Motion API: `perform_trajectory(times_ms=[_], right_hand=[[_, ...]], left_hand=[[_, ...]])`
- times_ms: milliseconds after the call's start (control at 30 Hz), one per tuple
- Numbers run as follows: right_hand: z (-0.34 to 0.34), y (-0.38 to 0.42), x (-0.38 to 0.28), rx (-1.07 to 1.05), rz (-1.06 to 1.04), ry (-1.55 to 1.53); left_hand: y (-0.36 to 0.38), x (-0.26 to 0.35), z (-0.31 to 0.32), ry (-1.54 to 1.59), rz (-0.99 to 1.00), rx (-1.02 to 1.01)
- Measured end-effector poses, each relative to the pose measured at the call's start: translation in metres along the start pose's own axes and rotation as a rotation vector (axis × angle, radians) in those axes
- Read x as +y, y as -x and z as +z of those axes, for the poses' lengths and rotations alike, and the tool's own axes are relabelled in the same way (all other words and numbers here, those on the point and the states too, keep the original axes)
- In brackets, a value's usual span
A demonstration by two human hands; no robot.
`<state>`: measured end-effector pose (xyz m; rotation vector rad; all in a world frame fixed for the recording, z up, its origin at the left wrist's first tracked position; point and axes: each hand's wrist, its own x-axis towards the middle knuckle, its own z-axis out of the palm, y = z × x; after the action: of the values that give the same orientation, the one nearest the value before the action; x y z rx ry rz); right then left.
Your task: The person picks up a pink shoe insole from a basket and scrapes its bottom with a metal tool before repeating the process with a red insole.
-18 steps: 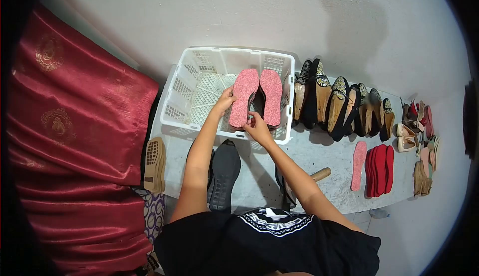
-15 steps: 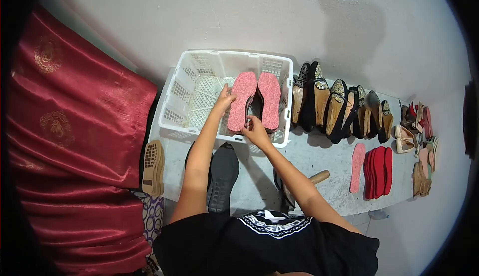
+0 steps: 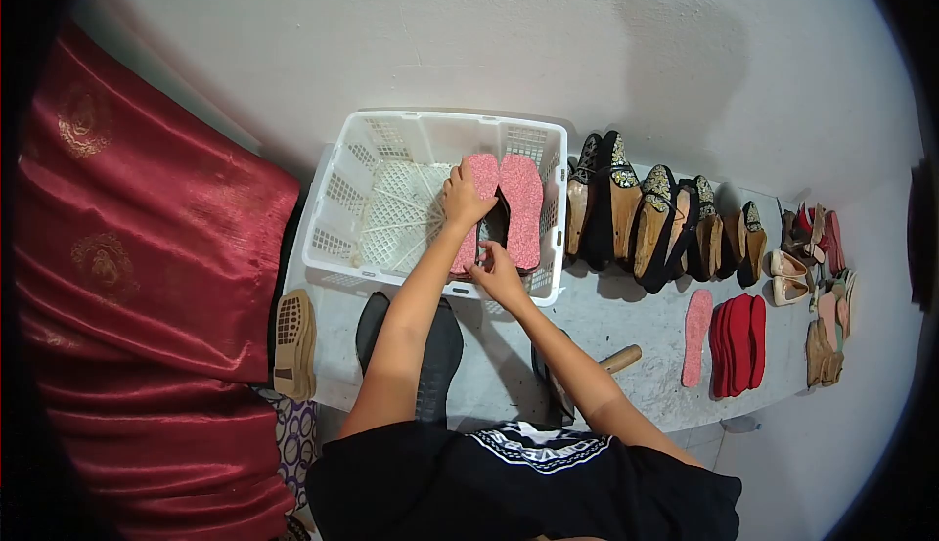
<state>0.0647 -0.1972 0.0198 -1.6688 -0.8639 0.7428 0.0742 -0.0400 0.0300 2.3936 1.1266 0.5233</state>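
Note:
A white plastic basket holds two stacks of pink speckled insoles standing side by side in its right half, dark layers showing under the top ones. My left hand lies across the left stack of insoles, its fingers curled over the left edge. At the lower end of that same stack, my right hand grips the right edge with thumb and fingers. The right stack of insoles stands just beside it, untouched. My left palm hides the middle of the left stack.
Black soles lie under my left forearm, tan soles at the table's left end. A row of shoes on wooden lasts runs along the wall. Right of my arm are a wooden handle, one pink insole and red insoles.
My left hand has moved from the left stack's outer edge to over its top. My right hand stays at the lower end. The whole view has shifted slightly.

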Motion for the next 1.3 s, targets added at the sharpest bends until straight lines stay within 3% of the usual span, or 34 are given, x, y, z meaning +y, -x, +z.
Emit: perform_trajectory(times_ms=[167,367,500,700,833,1000,1133,1300], right_hand=[[0.004,-0.002,0.01,0.013,-0.033,-0.017],[-0.003,0.009,0.0,0.147,-0.161,0.036],[-0.038,0.047,-0.024,0.293,-0.294,-0.117],[-0.121,0.127,-0.001,0.661,-0.319,0.085],[-0.174,0.195,0.042,0.814,-0.192,0.236],[-0.224,0.278,0.121,0.957,0.089,0.478],[-0.257,0.31,0.162,0.967,0.254,0.67],[-0.293,0.317,0.197,0.913,0.477,0.949]], left_hand=[[0.0,-0.004,-0.002,0.069,-0.029,-0.03],[0.013,0.017,-0.015,-0.124,-0.06,-0.043],[0.04,0.046,-0.024,-0.09,0.058,0.078],[0.122,0.13,-0.007,0.137,0.376,0.032],[0.186,0.181,0.023,0.275,0.565,-0.079],[0.273,0.218,0.078,0.343,0.692,-0.388],[0.319,0.231,0.102,0.283,0.735,-0.62],[0.344,0.233,0.116,0.22,0.759,-0.671]])
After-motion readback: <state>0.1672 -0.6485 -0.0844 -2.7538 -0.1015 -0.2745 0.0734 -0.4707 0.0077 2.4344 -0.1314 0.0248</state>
